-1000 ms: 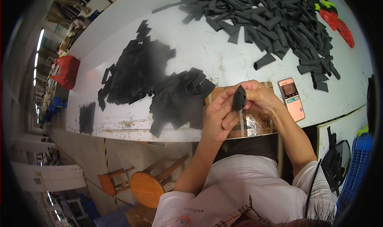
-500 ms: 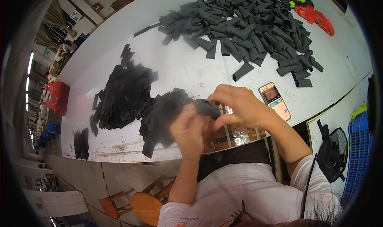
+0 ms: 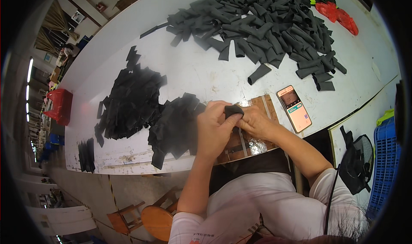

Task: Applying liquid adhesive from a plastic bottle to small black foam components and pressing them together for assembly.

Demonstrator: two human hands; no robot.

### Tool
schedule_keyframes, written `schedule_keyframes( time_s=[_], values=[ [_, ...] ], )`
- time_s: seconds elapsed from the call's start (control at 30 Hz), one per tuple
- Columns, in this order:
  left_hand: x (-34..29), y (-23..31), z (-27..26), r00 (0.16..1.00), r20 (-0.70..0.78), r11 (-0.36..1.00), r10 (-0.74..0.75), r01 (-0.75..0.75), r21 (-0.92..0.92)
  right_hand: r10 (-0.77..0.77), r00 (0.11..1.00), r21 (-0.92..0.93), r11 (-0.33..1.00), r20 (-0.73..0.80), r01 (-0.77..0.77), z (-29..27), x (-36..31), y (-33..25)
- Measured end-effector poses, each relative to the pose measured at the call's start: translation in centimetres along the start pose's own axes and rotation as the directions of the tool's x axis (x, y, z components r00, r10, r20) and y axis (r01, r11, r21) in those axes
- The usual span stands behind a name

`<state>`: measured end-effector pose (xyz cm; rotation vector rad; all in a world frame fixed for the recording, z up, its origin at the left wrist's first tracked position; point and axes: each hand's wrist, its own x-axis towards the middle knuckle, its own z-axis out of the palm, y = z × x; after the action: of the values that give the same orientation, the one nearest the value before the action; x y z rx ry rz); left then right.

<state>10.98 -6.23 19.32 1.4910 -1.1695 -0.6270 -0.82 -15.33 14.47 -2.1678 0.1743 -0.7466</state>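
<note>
Between my hands is a small dark grey fabric tube [image 3: 234,111], one end facing up. My left hand [image 3: 214,131] grips it from the left, thumb pressed against its near side. From the right, my right hand [image 3: 256,122] closes on it too, its fingertips partly hidden. Just left of my left hand lies a spread of flat black fabric pieces [image 3: 174,126]. Under my hands is a brown board with tape and shiny foil [image 3: 259,146] at the table's near edge. At the far side rises a large heap of rolled grey fabric tubes [image 3: 262,34].
Another black fabric pile [image 3: 131,102] and a small stack [image 3: 86,155] lie leftward on the white table [image 3: 189,72]. A lit phone [image 3: 295,109] rests right of the board. Red bags [image 3: 60,106] [image 3: 337,17] sit at both ends. A blue crate [image 3: 385,162] stands far right.
My hands have come closer together around the fabric tube. It now stands end-up between them, where before it lay more sideways. My right hand has moved down a little.
</note>
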Motion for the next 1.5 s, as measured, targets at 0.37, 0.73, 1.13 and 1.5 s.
schedule_keyframes(
  time_s=[0.37, 0.73, 1.13, 1.5],
  values=[
    [-1.0, 0.1, 0.6, 0.989, -0.083, 0.979, 0.119, -0.130, -0.156, 0.000, 0.998, -0.094, 0.996, 0.065, 0.006, 0.1, 0.2, 1.0],
    [-1.0, 0.4, -0.5, 0.941, -0.325, 0.802, 0.092, -0.264, -0.535, 0.042, 0.989, -0.289, 0.957, 0.144, 0.001, -2.0, 2.8, -2.8],
    [-2.3, -2.7, -1.8, 0.972, -0.235, 0.661, -0.023, -0.162, -0.733, 0.084, 0.985, -0.250, 0.967, 0.148, -0.045, -0.3, 1.6, -1.7],
    [-2.6, -3.3, -1.8, 0.915, -0.403, 0.900, -0.016, -0.162, -0.404, 0.027, 0.988, -0.230, 0.973, 0.154, 0.010, -1.4, 2.5, -2.3]
  ],
)
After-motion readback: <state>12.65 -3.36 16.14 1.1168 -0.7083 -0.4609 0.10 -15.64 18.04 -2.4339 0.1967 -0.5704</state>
